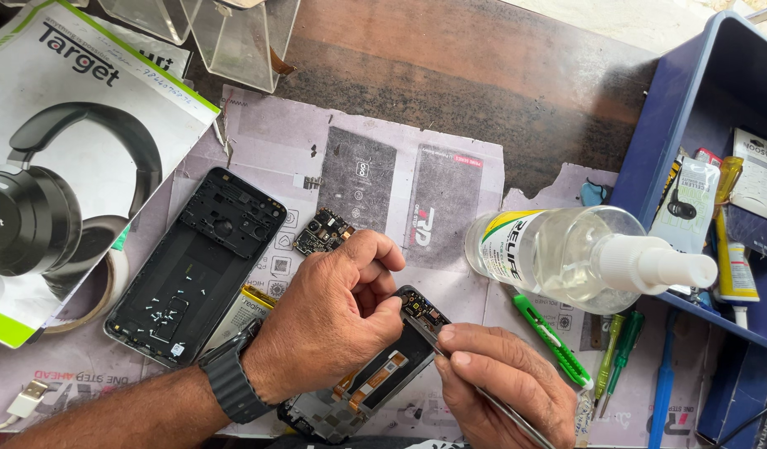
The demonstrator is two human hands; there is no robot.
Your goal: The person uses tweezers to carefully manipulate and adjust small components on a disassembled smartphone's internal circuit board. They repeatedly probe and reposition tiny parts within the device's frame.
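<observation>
The left hand (329, 320), a dark ribbed watch (229, 384) on its wrist, curls over the opened black smartphone body (375, 378) with its exposed internals and orange flex strips, which lies slantwise on the printed paper sheets (267, 141) at the near edge of the table. Its fingers are bent in closely, thumb and fingertips pinching the phone's upper end and holding it steady. The right hand (504, 382) sits just beside it, thumb and forefinger closed on slim metal tweezers (450, 366), whose tip touches the small components at the top corner of the phone; the handle runs back under the palm.

To the left, well apart from the hands, lies a detached black phone back frame (196, 266) studded with tiny screws, and a small dark circuit board (323, 232) rests just above the left knuckles. A clear plastic spray bottle with a white nozzle (583, 258) lies on its side to the right, with a green utility knife (554, 341) and green-handled screwdrivers (612, 357) near it. A blue plastic bin (691, 91) of supplies stands at the right edge, and a white headphone box (76, 150) at the left.
</observation>
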